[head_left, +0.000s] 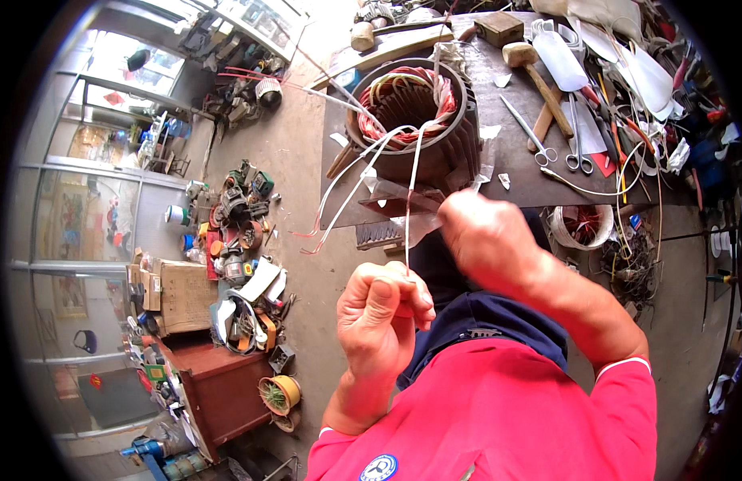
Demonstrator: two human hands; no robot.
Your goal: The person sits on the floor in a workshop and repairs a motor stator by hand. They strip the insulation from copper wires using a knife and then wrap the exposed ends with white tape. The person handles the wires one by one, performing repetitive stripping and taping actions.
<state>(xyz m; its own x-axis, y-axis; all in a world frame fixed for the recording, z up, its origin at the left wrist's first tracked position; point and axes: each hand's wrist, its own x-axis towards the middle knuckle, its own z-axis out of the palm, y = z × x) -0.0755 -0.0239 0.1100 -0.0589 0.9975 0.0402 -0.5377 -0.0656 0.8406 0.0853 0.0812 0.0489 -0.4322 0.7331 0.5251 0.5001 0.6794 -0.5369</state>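
Note:
A motor stator [459, 128] stands on the dark workbench in front of me. Its red and white windings [446, 103] ring the bore. From them, several white-sleeved lead wires [356, 191] hang over the bench's near edge, with thin reddish ends. One white-sleeved lead wire [412, 180] runs straight down to my left hand [377, 317], whose thumb and fingers are pinched on its end. My right hand [490, 240] is closed, up and to the right of the left one, beside the stator's base. Whatever it may hold is hidden. Clear film [423, 223] shows beside it.
Scissors [530, 128], a wooden mallet [539, 80] and more tools lie on the bench's right side. Under its edge is a white bucket [559, 228] with reddish wire. Motor parts [239, 200] and a red-brown cabinet [231, 393] stand on the left floor.

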